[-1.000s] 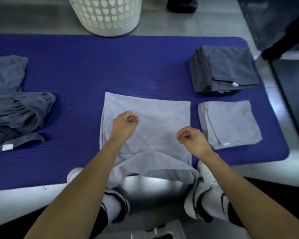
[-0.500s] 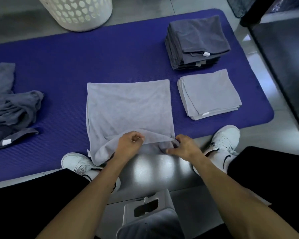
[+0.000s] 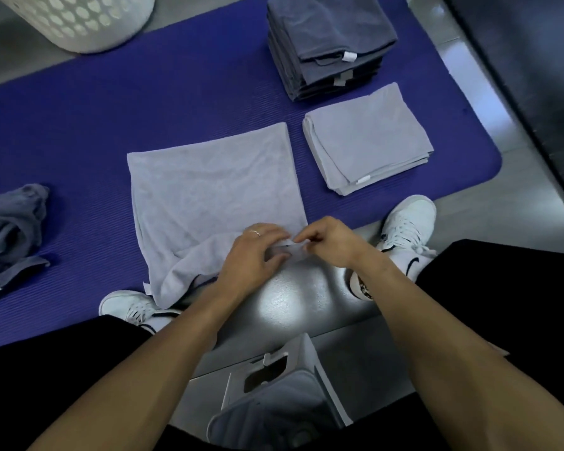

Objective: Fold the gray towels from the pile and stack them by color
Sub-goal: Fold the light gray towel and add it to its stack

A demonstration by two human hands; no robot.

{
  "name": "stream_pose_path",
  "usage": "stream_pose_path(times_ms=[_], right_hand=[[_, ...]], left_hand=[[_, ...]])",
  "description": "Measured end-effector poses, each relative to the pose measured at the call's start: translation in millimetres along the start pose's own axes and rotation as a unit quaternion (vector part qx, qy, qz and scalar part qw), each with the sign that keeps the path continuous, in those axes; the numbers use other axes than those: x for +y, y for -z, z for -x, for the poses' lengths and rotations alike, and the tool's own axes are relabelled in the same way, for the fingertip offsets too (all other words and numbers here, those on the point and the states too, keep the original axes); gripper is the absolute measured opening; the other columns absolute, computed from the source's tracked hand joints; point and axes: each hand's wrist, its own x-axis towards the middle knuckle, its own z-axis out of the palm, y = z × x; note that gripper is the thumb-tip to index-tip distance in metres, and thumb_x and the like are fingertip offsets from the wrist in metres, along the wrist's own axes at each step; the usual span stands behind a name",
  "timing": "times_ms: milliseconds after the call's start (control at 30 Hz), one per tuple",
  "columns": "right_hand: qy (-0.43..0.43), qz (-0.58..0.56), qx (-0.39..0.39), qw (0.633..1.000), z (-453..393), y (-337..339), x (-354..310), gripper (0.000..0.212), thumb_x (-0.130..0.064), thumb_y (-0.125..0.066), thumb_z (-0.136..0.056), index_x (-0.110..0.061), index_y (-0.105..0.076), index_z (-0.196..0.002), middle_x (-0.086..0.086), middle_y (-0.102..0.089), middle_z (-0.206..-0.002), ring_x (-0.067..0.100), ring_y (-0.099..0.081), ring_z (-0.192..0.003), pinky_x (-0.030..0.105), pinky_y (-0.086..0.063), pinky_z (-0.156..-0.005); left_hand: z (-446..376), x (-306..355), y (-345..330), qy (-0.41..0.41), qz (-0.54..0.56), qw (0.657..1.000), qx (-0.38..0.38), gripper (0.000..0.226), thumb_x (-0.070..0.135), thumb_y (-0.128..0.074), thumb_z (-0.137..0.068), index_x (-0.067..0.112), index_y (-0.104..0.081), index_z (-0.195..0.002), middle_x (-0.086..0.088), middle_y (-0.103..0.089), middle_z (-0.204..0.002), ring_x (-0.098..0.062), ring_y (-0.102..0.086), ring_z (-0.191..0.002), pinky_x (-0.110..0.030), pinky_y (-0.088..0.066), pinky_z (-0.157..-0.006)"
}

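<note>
The fingers of the left hand (image 3: 258, 252) and the right hand (image 3: 329, 242) meet at the near right corner of the light gray towel (image 3: 209, 190), at about 6 o'clock in the view; both look curled onto a small white bit there, perhaps the towel's label, though what each one pinches is too small to tell for sure. This towel lies spread on the blue mat (image 3: 144, 109), flat at its far side and bunched along its near edge, where it droops off the mat by a white shoe (image 3: 134, 307).

Going by how things lie, the work seems well along. A tall stack of dark gray towels (image 3: 329, 37) stands at 1 o'clock, and just nearer, at 2 o'clock, sits a low stack of light gray towels (image 3: 368, 141), apart from the dark one, so the sorting by color holds. Left to do: this towel's fold looks unfinished, and a rumpled pile of gray towels (image 3: 10, 229) waits at 9 o'clock, mostly darker.

There is no desk; the mat lies on a glossy gray floor (image 3: 293, 297). A white laundry basket (image 3: 79, 21) stands beyond the mat at 11 o'clock, and a pale box-like object (image 3: 274, 398) sits between the person's legs
</note>
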Motion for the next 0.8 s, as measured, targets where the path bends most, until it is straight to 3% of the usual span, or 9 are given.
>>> stream_pose_path(times_ms=[133, 233, 333, 400, 500, 633, 700, 800], right_hand=[[-0.011, -0.045, 0.037, 0.998, 9.1, 0.7, 1.1, 0.012, -0.009, -0.073, -0.086, -0.013, -0.076, -0.097, -0.001, -0.073, -0.089, 0.011, -0.067, -0.085, 0.016, -0.049, -0.075], [-0.132, -0.115, 0.091, 0.98, 15.3, 1.6, 1.9, 0.018, -0.026, -0.072, -0.09, -0.009, -0.069, -0.085, 0.002, -0.069, -0.079, 0.014, -0.064, -0.069, 0.022, -0.052, -0.065], [-0.24, -0.247, 0.033, 0.938, 27.6, 6.0, -2.5, 0.03, -0.033, -0.063, -0.096, -0.004, -0.068, -0.092, 0.008, -0.069, -0.08, 0.016, -0.062, -0.063, 0.026, -0.051, -0.056], [-0.25, -0.276, 0.001, 0.928, 33.7, 4.8, -0.8, 0.032, -0.037, -0.065, -0.094, -0.006, -0.071, -0.094, 0.007, -0.074, -0.087, 0.015, -0.066, -0.067, 0.025, -0.051, -0.057], [-0.238, -0.314, -0.02, 0.919, 36.9, -1.7, 1.1, 0.033, -0.041, -0.069, -0.09, -0.008, -0.072, -0.094, 0.008, -0.077, -0.095, 0.017, -0.072, -0.077, 0.026, -0.053, -0.062], [-0.227, -0.354, -0.054, 0.905, 36.3, -5.9, -1.8, 0.021, -0.03, -0.072, -0.089, -0.01, -0.073, -0.094, 0.006, -0.077, -0.091, 0.016, -0.073, -0.08, 0.024, -0.056, -0.065], [-0.221, -0.36, -0.057, 0.905, 34.6, -7.0, -5.9, 0.009, -0.02, -0.073, -0.088, -0.011, -0.072, -0.092, 0.005, -0.076, -0.086, 0.016, -0.073, -0.08, 0.024, -0.056, -0.066], [-0.212, -0.362, -0.056, 0.906, 31.7, -8.6, -13.1, 0.002, -0.009, -0.069, -0.089, -0.01, -0.069, -0.087, 0.005, -0.074, -0.081, 0.018, -0.072, -0.08, 0.027, -0.056, -0.073]], left_hand=[[3.0, 4.4, -3.8, 0.069, 0.044, 0.996, -0.02, 0.021, 0.042, -0.061, -0.082, 0.024, -0.07, -0.087, 0.008, -0.068, -0.076, -0.013, -0.061, -0.074, -0.038, -0.051, -0.071], [8.9, 0.7, -7.2, 0.108, 0.074, 0.991, 0.03, 0.011, 0.036, -0.071, -0.084, 0.026, -0.068, -0.083, 0.013, -0.067, -0.072, -0.008, -0.062, -0.072, -0.032, -0.051, -0.07], [14.9, 5.6, -11.4, 0.121, 0.116, 0.984, 0.058, 0.01, 0.027, -0.077, -0.083, 0.027, -0.067, -0.081, 0.017, -0.065, -0.071, 0.002, -0.059, -0.07, -0.018, -0.045, -0.067], [20.6, 10.0, -15.5, 0.118, 0.164, 0.978, 0.06, 0.011, 0.022, -0.079, -0.082, 0.023, -0.068, -0.08, 0.016, -0.065, -0.07, 0.005, -0.057, -0.067, -0.011, -0.041, -0.065], [32.6, 13.9, -19.7, 0.119, 0.203, 0.97, 0.06, 0.011, 0.018, -0.08, -0.08, 0.023, -0.07, -0.078, 0.012, -0.066, -0.068, 0.004, -0.055, -0.063, -0.012, -0.04, -0.063], [41.7, 11.8, -19.7, 0.122, 0.227, 0.965, 0.04, 0.016, 0.015, -0.081, -0.078, 0.029, -0.072, -0.079, 0.023, -0.069, -0.069, 0.007, -0.058, -0.065, -0.011, -0.042, -0.067], [41.9, 11.0, -17.5, 0.122, 0.242, 0.962, 0.03, 0.011, 0.016, -0.081, -0.079, 0.025, -0.076, -0.082, 0.017, -0.073, -0.074, 0.006, -0.06, -0.068, -0.015, -0.045, -0.07], [41.2, 10.4, -14.5, 0.127, 0.239, 0.962, 0.032, 0.003, 0.017, -0.077, -0.084, 0.02, -0.077, -0.085, 0.015, -0.071, -0.07, 0.009, -0.059, -0.064, -0.01, -0.042, -0.066]])
